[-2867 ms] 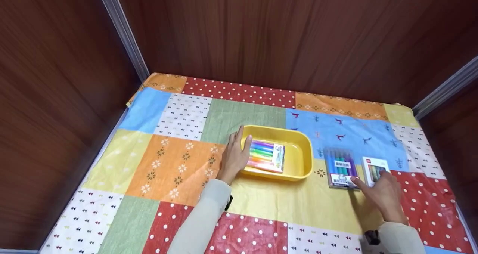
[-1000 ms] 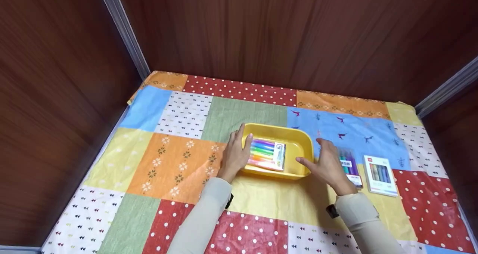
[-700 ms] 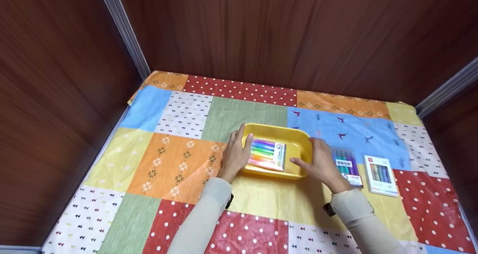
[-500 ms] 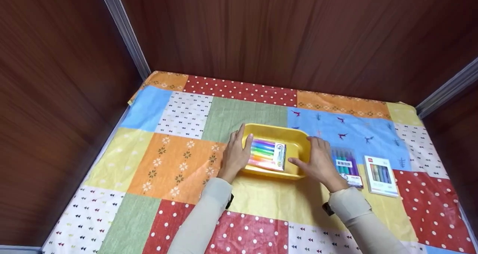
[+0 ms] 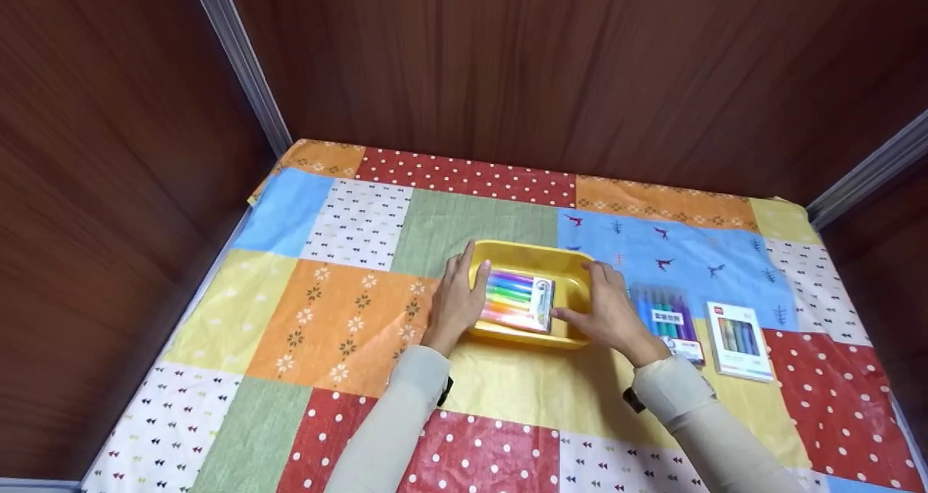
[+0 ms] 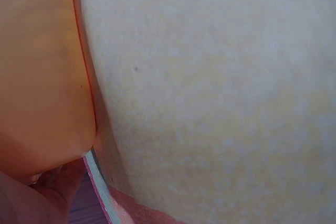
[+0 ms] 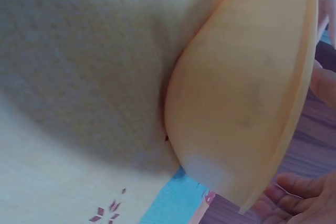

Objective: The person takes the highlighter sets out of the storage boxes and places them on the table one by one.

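In the head view a yellow plastic tray (image 5: pixel 573 293) sits mid-table, with a flat pack of rainbow-coloured pens (image 5: pixel 516 301) in its left part. My left hand (image 5: pixel 455 306) holds the tray's left end, thumb inside the wall and fingers outside. My right hand (image 5: pixel 610 313) is over the tray's right end, thumb and fingers spread, the thumb tip right at the pack's right end. The right wrist view shows loosely bent fingers (image 7: pixel 299 198) beyond the tray rim. In the left wrist view, part of the left hand shows below the tray wall (image 6: pixel 42 77).
Right of the tray lies a clear case of blue, green and purple pens (image 5: pixel 667 319), partly behind my right hand. Beside it is a white box of coloured pens (image 5: pixel 739 339). A patchwork cloth (image 5: pixel 348 319) covers the table; dark wooden panels (image 5: pixel 507 65) stand around it.
My right hand has come left from the white box to the tray's right end, and its thumb has moved further in to the pen pack. The left hand stays on the tray.
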`<control>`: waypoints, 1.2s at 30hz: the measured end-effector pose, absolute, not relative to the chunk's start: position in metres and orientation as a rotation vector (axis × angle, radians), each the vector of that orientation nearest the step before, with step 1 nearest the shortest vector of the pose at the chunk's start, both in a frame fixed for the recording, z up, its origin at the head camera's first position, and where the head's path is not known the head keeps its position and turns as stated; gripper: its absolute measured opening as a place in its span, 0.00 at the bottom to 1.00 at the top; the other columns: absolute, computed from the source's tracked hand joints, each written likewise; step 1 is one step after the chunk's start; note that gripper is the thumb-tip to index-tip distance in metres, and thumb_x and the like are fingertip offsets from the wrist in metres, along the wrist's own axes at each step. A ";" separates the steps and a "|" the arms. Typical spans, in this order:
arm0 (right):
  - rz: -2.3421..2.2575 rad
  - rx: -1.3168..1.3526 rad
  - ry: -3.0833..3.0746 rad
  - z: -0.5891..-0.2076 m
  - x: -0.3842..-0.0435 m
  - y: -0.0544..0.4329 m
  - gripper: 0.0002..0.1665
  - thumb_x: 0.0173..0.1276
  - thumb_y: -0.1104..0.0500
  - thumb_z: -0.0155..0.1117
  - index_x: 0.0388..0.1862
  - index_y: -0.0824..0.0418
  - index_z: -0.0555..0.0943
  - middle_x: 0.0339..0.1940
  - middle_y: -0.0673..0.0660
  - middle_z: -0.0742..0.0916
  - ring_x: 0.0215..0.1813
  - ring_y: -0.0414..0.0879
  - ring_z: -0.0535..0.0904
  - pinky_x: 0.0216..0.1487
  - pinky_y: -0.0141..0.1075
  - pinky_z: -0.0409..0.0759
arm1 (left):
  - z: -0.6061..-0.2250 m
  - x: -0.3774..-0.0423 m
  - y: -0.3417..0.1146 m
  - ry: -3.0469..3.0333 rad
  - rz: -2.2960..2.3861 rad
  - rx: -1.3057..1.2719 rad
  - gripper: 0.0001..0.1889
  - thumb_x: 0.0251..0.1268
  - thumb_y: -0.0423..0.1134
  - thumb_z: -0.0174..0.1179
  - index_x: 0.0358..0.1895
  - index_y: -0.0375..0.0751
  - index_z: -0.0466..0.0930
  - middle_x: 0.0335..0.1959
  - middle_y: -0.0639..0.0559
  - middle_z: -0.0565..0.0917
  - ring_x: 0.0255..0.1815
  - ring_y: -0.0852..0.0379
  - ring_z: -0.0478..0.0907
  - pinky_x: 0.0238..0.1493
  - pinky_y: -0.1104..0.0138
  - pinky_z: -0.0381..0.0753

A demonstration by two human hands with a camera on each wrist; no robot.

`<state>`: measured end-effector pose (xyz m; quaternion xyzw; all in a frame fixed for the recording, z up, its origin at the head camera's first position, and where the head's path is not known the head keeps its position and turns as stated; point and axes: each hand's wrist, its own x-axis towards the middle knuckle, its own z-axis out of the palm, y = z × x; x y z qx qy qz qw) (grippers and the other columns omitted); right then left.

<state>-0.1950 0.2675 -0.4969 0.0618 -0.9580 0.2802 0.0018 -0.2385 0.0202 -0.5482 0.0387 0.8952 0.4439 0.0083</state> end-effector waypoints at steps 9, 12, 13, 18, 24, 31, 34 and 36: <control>0.872 0.267 -3.049 -0.489 -0.204 0.261 0.59 0.60 0.44 0.77 0.76 0.72 0.57 0.73 0.73 0.66 0.75 0.67 0.60 0.76 0.61 0.62 | -0.549 -0.238 0.021 2.799 1.399 0.123 0.34 0.78 0.67 0.34 0.82 0.62 0.48 0.77 0.45 0.65 0.69 0.39 0.74 0.61 0.43 0.77; 0.860 0.290 -3.061 -0.489 -0.206 0.259 0.59 0.59 0.43 0.77 0.76 0.72 0.57 0.73 0.73 0.66 0.75 0.67 0.61 0.75 0.60 0.64 | -0.549 -0.239 0.021 2.795 1.393 0.113 0.34 0.78 0.67 0.33 0.82 0.63 0.47 0.77 0.46 0.64 0.70 0.39 0.73 0.62 0.43 0.76; 0.856 0.294 -3.068 -0.489 -0.207 0.258 0.59 0.59 0.43 0.77 0.76 0.72 0.57 0.73 0.72 0.66 0.75 0.67 0.61 0.75 0.60 0.64 | -0.549 -0.239 0.021 2.792 1.390 0.112 0.34 0.78 0.67 0.33 0.82 0.63 0.47 0.77 0.46 0.64 0.70 0.39 0.73 0.62 0.43 0.76; 0.846 0.318 -3.106 -0.492 -0.210 0.254 0.60 0.59 0.43 0.77 0.77 0.71 0.56 0.74 0.73 0.65 0.76 0.67 0.60 0.75 0.59 0.65 | -0.549 -0.238 0.021 2.793 1.381 0.117 0.34 0.78 0.67 0.32 0.82 0.63 0.47 0.77 0.46 0.64 0.71 0.40 0.73 0.63 0.43 0.76; 0.791 0.375 -3.137 -0.497 -0.213 0.251 0.59 0.59 0.42 0.76 0.76 0.70 0.57 0.73 0.72 0.66 0.76 0.66 0.61 0.74 0.59 0.66 | -0.548 -0.239 0.021 2.803 1.366 0.121 0.35 0.78 0.68 0.32 0.82 0.63 0.46 0.77 0.45 0.64 0.70 0.40 0.73 0.62 0.44 0.76; 0.708 0.397 -3.180 -0.503 -0.217 0.246 0.61 0.57 0.40 0.78 0.75 0.72 0.58 0.69 0.71 0.70 0.71 0.65 0.65 0.73 0.58 0.68 | -0.548 -0.238 0.021 2.805 1.373 0.112 0.34 0.79 0.67 0.33 0.82 0.63 0.47 0.76 0.46 0.65 0.68 0.40 0.75 0.60 0.44 0.77; 0.682 0.404 -3.197 -0.504 -0.220 0.245 0.61 0.56 0.40 0.78 0.75 0.72 0.59 0.68 0.71 0.71 0.70 0.64 0.66 0.73 0.58 0.68 | -0.548 -0.238 0.021 2.809 1.374 0.118 0.34 0.79 0.66 0.33 0.82 0.62 0.47 0.76 0.46 0.65 0.68 0.40 0.75 0.60 0.44 0.77; 0.667 0.391 -3.215 -0.504 -0.221 0.243 0.60 0.56 0.40 0.79 0.75 0.71 0.60 0.68 0.70 0.71 0.70 0.64 0.66 0.74 0.58 0.67 | -0.548 -0.239 0.021 2.811 1.370 0.122 0.34 0.79 0.66 0.32 0.82 0.62 0.47 0.76 0.46 0.65 0.68 0.40 0.75 0.60 0.44 0.77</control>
